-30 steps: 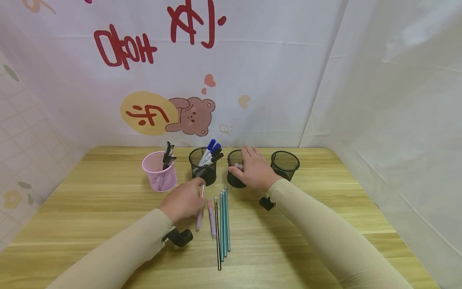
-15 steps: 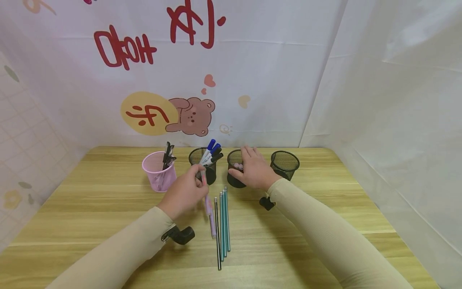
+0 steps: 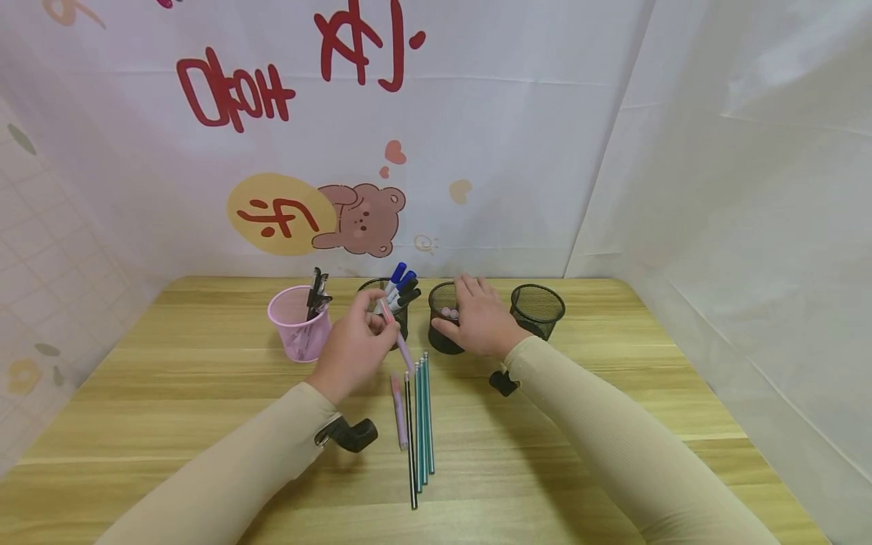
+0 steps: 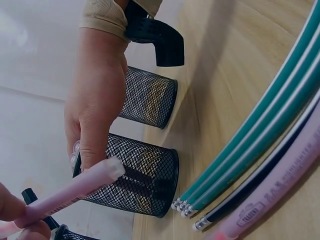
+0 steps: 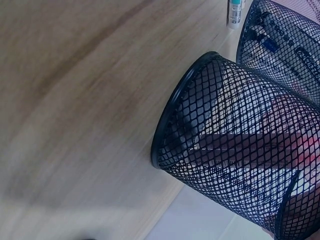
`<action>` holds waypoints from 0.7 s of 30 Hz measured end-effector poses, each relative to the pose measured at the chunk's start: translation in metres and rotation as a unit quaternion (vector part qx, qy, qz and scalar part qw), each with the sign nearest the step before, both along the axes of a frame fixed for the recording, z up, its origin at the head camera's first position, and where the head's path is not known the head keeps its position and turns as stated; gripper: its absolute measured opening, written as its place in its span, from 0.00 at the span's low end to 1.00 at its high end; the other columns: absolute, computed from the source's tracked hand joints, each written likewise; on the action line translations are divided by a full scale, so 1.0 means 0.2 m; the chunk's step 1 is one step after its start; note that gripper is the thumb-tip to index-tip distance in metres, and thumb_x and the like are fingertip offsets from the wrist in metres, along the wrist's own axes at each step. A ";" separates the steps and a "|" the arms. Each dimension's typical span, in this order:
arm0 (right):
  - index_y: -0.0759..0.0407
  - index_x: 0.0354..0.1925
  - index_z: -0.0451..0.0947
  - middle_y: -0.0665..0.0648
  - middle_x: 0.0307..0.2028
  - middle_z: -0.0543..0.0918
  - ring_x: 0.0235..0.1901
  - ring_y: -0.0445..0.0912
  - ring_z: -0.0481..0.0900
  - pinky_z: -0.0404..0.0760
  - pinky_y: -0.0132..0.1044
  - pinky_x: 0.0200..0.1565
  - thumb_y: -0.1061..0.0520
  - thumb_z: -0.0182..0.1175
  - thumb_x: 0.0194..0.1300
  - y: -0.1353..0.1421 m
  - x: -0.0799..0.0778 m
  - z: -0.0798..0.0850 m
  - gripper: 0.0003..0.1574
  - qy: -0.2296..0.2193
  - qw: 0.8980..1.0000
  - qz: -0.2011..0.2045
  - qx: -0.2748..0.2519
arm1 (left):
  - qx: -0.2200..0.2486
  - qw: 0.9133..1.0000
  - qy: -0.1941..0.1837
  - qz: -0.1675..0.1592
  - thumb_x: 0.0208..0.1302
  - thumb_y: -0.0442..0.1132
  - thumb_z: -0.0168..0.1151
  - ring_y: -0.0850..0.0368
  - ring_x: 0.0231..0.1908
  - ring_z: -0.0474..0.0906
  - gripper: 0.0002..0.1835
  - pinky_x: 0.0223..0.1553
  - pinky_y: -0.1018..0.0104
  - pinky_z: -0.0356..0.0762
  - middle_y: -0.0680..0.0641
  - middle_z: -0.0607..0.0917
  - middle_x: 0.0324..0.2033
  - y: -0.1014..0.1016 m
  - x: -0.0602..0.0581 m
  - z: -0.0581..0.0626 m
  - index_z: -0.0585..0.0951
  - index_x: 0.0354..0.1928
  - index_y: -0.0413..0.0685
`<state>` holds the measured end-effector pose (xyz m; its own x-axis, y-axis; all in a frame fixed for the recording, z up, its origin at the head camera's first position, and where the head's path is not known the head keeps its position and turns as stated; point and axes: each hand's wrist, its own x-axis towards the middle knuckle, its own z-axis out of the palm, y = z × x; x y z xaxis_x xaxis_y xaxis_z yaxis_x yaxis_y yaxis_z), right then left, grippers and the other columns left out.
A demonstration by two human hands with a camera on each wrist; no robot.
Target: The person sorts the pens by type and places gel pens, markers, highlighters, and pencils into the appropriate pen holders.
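Left hand (image 3: 354, 348) pinches a pink highlighter (image 3: 404, 352), partly blocking the marker cup (image 3: 403, 324).
Right hand (image 3: 482, 322), thumb spread, touches the next cup (image 3: 446, 341), though I can't tell if it grips; pencils (image 3: 424, 424) and another highlighter (image 3: 399, 415) lie on the table (image 3: 511, 469).

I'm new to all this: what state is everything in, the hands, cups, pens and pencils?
Left hand: pinching the raised highlighter
Raised highlighter: tilted, off the table
Right hand: gripping the highlighter cup
Highlighter cup: upright, two highlighters showing
Pink cup: upright, holding black pens
Marker cup: upright, holding capped markers
Far-right cup: upright, partly hidden
Loose highlighter: lying flat
Black pencil: lying flat
Three teal pencils: lying side by side
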<state>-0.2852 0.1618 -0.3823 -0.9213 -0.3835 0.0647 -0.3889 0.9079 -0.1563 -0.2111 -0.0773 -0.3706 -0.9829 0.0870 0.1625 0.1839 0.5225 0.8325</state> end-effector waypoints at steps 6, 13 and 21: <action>0.67 0.83 0.47 0.68 0.83 0.53 0.82 0.68 0.48 0.48 0.59 0.83 0.26 0.51 0.75 0.00 0.00 0.00 0.61 0.003 1.000 0.001 -0.001 | 0.027 0.999 0.020 0.007 0.74 0.46 0.63 0.53 0.25 0.78 0.30 0.28 0.59 0.77 0.47 0.91 0.40 0.02 -0.01 0.00 0.66 0.73 0.51; 0.67 0.83 0.47 0.68 0.83 0.52 0.83 0.67 0.48 0.47 0.58 0.83 0.26 0.52 0.75 -0.01 0.00 0.00 0.62 0.003 1.000 -0.001 0.001 | 0.055 0.997 0.041 0.028 0.73 0.45 0.64 0.53 0.31 0.81 0.29 0.31 0.59 0.77 0.46 0.90 0.39 0.04 -0.02 0.01 0.68 0.71 0.50; 0.66 0.83 0.47 0.67 0.83 0.51 0.83 0.66 0.47 0.47 0.58 0.83 0.26 0.51 0.75 -0.01 0.00 0.00 0.62 0.000 1.000 -0.005 0.003 | 0.082 0.993 0.067 0.047 0.73 0.42 0.65 0.55 0.29 0.81 0.29 0.31 0.63 0.78 0.46 0.89 0.36 0.05 -0.04 0.01 0.66 0.70 0.49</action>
